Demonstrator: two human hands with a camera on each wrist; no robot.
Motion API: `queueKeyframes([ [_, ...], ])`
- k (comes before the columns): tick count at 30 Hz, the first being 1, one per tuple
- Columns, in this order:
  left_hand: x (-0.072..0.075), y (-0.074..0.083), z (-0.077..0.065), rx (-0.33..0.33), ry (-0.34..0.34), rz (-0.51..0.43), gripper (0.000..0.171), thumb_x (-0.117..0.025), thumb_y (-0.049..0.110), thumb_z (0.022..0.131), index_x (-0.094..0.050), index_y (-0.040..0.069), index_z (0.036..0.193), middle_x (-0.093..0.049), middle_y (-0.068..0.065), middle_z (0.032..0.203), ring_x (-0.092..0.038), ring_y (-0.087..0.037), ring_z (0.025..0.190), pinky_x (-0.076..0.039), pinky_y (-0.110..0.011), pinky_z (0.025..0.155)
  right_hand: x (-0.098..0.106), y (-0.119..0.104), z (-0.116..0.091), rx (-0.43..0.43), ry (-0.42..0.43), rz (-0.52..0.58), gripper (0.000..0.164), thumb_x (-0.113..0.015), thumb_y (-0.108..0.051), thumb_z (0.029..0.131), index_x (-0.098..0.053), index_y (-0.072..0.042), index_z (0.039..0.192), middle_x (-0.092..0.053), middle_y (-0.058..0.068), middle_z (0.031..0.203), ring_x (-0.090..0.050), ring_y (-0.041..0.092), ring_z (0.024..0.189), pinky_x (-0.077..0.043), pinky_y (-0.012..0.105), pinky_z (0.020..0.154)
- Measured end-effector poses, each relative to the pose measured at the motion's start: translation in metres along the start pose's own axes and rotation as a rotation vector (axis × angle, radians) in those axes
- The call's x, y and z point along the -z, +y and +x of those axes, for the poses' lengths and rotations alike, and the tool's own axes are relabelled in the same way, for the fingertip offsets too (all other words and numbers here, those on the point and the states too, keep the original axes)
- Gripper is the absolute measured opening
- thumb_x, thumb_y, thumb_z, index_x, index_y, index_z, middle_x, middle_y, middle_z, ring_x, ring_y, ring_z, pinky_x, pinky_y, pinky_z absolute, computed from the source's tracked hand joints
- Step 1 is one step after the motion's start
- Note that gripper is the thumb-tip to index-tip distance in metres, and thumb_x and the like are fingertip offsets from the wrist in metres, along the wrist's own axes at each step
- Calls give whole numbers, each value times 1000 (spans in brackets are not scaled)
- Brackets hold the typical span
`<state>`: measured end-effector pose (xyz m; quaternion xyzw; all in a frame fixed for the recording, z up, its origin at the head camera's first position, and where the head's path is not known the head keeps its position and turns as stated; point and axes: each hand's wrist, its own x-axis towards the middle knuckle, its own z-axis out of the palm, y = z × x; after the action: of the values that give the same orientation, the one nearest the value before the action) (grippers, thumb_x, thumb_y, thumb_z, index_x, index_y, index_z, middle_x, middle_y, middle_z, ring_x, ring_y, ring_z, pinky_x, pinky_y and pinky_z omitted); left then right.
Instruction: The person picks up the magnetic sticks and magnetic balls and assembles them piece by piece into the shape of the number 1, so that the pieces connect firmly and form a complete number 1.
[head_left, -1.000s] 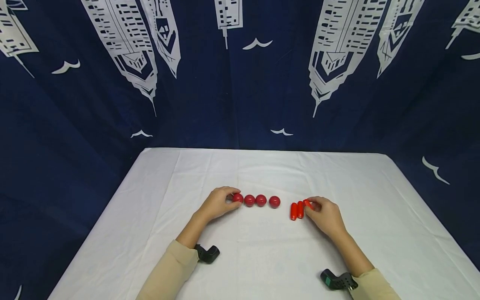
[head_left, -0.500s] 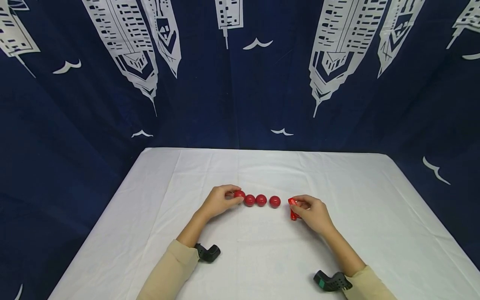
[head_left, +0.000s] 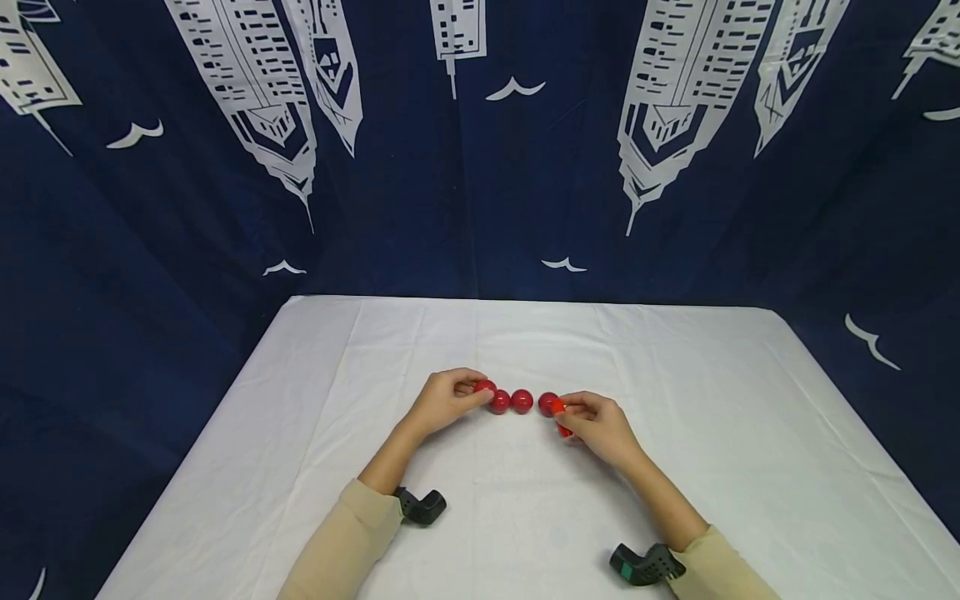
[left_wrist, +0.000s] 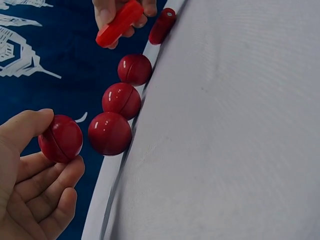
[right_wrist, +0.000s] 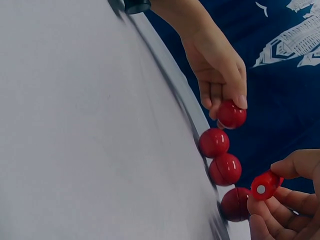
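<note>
My left hand (head_left: 444,403) pinches a glossy red ball (left_wrist: 61,139) between thumb and fingers, just above the left end of a row. That row is three more red balls: a left ball (head_left: 498,402), a middle ball (head_left: 522,401) touching it, and a right ball (head_left: 548,404) slightly apart. At the row's right end, my right hand (head_left: 602,427) pinches a short red rod (left_wrist: 120,23) with a silvery dot on its end (right_wrist: 261,189). Another red rod (left_wrist: 162,26) lies by that hand, partly covered in the head view. Any further rods are hidden beneath the hand.
A white cloth covers the table (head_left: 480,517). Behind it hangs a dark blue curtain (head_left: 465,208) printed with white buildings and birds. A black wrist camera sits on the left wrist (head_left: 422,507) and another on the right wrist (head_left: 647,564).
My right hand has picked up a rod from the rods at right and carried it left to the right ball. My left hand has lifted its ball slightly and shifted right.
</note>
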<state>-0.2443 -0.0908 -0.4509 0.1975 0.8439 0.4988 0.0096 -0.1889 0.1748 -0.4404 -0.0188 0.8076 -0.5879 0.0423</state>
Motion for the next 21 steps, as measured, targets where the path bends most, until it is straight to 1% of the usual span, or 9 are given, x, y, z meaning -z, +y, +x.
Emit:
queueKeyframes([
  [6,-3,1,3,3,1,0,33,-75,26,87,-71,1,109,-71,-5,96,-63,-13,81,-54,-24,73,-12,-4,1,-20,-35,42,28,-68,-5,88,-64,8,112,-65,10,91,-63,17,75,-58,33,66],
  [12,-5,4,4,2,-12,-1,34,-74,29,89,-70,1,108,-70,-5,96,-63,-12,81,-54,-24,72,-22,-5,2,-31,-79,86,29,-68,-7,89,-63,9,113,-66,10,91,-64,18,76,-58,37,69],
  [21,-7,6,4,-1,-7,-24,31,-73,24,89,-71,-1,106,-70,-7,94,-65,-13,79,-54,-24,69,-35,-9,5,-32,-128,80,32,-68,-11,90,-63,8,115,-67,8,92,-66,18,78,-57,34,72],
])
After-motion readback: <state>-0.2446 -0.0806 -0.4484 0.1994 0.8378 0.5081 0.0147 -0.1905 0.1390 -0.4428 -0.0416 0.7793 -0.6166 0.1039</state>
